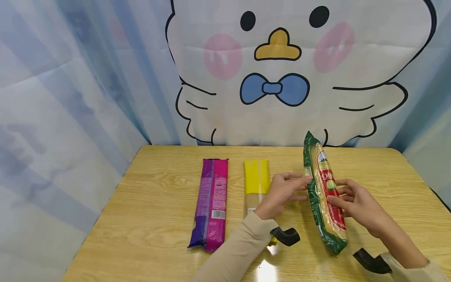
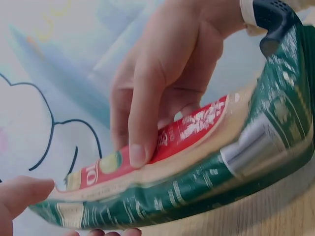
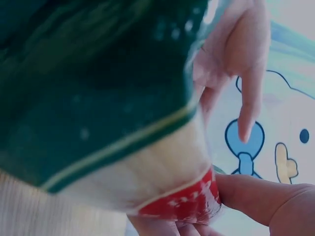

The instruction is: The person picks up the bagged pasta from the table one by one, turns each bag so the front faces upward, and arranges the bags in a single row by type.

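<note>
A long green-and-red pack of spaghetti [image 1: 327, 192], with a clear window onto pale strands, is held tilted above the right side of the table. My right hand [image 1: 363, 203] grips it by its right edge, thumb on the red label and fingers behind. At the opposite edge, my left hand [image 1: 282, 192] has its fingers loosely extended near the green side. In the left wrist view, the left thumb [image 2: 24, 196] lies beside one end of the pack, and fingertips show beneath it. Whether they press on it is hard to tell.
A purple-and-pink pack [image 1: 211, 203] with a barcode lies on the wooden table [image 1: 151, 203] at left. Beside it lies a yellow pack [image 1: 256, 176], partly covered by my left hand and sleeve. A curtain with a cartoon figure [image 1: 275, 117] hangs behind the table.
</note>
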`<action>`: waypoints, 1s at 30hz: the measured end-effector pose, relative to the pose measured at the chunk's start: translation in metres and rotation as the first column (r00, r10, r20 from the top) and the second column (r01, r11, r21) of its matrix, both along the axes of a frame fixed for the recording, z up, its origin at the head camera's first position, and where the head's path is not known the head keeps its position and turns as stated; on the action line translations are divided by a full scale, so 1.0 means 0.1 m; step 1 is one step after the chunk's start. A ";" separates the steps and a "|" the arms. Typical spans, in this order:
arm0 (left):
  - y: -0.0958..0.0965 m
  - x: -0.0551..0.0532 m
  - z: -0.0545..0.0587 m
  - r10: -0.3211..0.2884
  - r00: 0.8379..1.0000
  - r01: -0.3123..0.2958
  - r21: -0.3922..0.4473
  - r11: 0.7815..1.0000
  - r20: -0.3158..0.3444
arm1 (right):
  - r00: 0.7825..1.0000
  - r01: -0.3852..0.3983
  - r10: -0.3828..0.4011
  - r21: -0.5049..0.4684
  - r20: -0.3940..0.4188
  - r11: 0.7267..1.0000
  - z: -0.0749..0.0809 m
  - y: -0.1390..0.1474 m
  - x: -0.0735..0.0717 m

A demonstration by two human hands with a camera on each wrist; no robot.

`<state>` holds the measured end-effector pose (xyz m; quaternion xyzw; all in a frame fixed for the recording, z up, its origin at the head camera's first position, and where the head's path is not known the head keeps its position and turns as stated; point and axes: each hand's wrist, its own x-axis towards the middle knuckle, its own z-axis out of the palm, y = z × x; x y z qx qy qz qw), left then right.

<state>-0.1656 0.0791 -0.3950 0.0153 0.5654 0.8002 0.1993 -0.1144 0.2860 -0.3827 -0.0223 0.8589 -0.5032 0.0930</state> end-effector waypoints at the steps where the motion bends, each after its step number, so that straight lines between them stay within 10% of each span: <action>1: 0.00 0.01 0.01 -0.001 1.000 0.001 -0.008 1.000 -0.003 | 1.000 0.000 0.001 0.010 -0.011 1.000 0.00 -0.01 0.00; 30: 0.37 0.13 -0.04 0.263 0.964 -0.257 -0.136 0.957 0.035 | 0.962 0.080 0.069 0.516 -0.263 0.853 0.09 -0.34 0.08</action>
